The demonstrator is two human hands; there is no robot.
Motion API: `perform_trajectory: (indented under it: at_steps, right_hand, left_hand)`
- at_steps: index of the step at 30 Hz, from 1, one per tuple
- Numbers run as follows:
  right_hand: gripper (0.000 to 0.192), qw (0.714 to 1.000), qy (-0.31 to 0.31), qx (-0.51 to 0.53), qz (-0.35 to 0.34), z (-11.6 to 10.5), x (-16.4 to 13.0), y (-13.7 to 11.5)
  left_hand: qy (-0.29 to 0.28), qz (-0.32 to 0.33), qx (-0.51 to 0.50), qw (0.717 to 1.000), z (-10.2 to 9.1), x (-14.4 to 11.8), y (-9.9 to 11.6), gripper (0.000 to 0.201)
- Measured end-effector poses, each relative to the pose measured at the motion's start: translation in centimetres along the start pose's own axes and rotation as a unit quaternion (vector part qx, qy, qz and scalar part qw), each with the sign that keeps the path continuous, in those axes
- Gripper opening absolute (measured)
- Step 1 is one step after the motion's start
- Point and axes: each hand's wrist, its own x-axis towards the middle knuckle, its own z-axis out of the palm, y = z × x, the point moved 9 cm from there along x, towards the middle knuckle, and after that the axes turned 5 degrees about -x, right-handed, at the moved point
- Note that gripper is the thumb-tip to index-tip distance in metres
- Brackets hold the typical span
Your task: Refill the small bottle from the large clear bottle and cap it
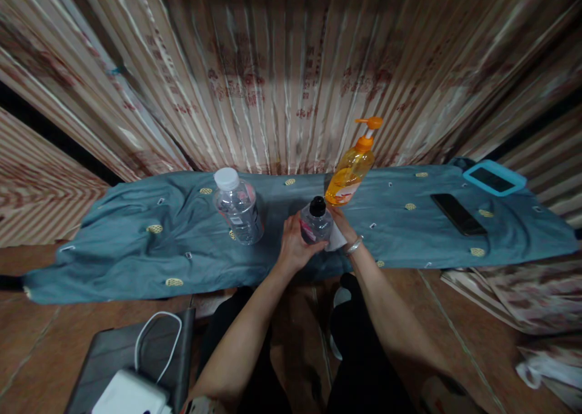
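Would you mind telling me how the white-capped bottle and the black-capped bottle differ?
The white-capped bottle is larger; the black-capped bottle is smaller. The white-capped bottle stands alone on the blue cloth, untouched, while the black-capped bottle is gripped by the left hand, with the right hand behind it. The black-capped bottle shows a pink label; the white-capped one shows a small pale one. Both are clear plastic, capped and upright.

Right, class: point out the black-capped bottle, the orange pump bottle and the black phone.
black-capped bottle (pixel 317 207): head view, on its black cap.
orange pump bottle (pixel 350 174): head view, on its orange body.
black phone (pixel 458 214): head view, on its dark screen.
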Motion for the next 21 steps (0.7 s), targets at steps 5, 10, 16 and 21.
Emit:
perform_trajectory:
  at_steps: [5,10,16,21]
  right_hand:
    - [0.033,1.0,0.0,-0.01,-0.008,0.2,-0.6,-2.0]
    - [0.034,1.0,0.006,-0.029,-0.008,0.3,-0.8,-1.9]
    - [0.033,0.998,-0.011,-0.067,0.01,0.4,-0.7,1.1]
    - [0.031,0.994,-0.029,-0.1,-0.012,0.7,-0.9,1.3]
  left_hand:
    - [0.008,-0.024,-0.043,0.999,0.2,0.0,-0.2,0.091]
    - [0.003,-0.058,-0.059,0.997,0.1,0.0,-0.5,0.077]
    - [0.007,-0.047,-0.064,0.997,-0.3,0.0,-0.5,0.077]
    - [0.004,-0.043,-0.072,0.996,-0.1,-0.1,-0.6,0.08]
